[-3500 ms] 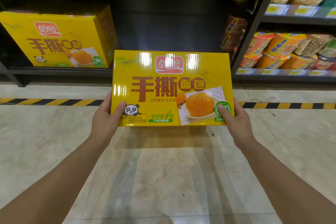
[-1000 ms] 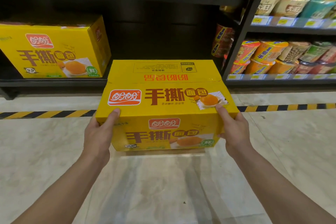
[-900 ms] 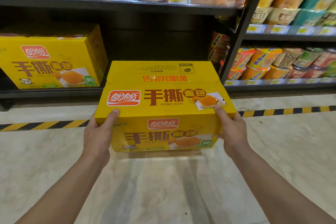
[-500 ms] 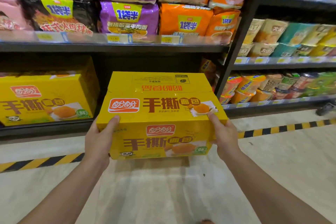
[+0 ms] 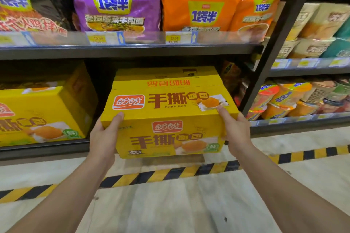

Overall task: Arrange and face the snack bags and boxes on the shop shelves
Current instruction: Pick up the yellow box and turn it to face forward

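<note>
Yellow box (image 5: 168, 111), gripped at its near corners by left hand (image 5: 103, 138) and right hand (image 5: 235, 134), now sits closer to the bottom shelf (image 5: 43, 149), beside its twin box (image 5: 39, 115).

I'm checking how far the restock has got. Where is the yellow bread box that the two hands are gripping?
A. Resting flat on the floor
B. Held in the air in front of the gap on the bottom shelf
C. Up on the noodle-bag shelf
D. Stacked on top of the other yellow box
B: the left hand and right hand hold the yellow bread box off the floor, facing the bottom shelf gap beside the other yellow box.
</note>
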Available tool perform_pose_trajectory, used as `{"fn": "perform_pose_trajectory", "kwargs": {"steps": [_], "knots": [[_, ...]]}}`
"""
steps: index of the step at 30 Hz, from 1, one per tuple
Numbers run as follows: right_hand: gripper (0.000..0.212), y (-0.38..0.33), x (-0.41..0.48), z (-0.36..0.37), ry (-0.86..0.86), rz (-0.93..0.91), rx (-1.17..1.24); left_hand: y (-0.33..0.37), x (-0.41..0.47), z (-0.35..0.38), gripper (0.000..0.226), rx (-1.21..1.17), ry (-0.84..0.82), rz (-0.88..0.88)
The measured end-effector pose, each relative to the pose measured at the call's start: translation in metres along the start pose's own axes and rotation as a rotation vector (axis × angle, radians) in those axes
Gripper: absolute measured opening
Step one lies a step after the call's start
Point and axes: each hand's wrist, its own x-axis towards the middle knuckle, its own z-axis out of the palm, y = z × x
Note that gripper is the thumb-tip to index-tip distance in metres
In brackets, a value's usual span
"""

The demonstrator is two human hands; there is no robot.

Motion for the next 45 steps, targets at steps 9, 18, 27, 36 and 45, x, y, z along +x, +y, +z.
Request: {"fn": "perform_pose_trajectory", "kwargs": {"steps": [9,18,27,36,45], "knots": [[0.033,-0.004,0.054,0.016,-0.034,-0.006,-0.054,-0.011,0.049,0.025,0.054,0.062,-0.032,0.054],[0.078,0.08,0.064,-0.006,-0.095,-0.216,-0.318,-0.071,0.059,-0.005,0.07,0.504,-0.146,0.29],[0.078,0.089,0.096,0.008,-0.045,-0.302,-0.406,-0.081,0.084,0.01,0.067,0.59,-0.091,0.275],[0.078,0.081,0.133,0.028,-0.054,-0.322,-0.44,-0.074,0.118,0.031,0.068,0.651,-0.08,0.259],[0.079,0.078,0.147,0.034,-0.078,-0.297,-0.427,-0.067,0.123,0.042,0.071,0.631,-0.072,0.204]]}}
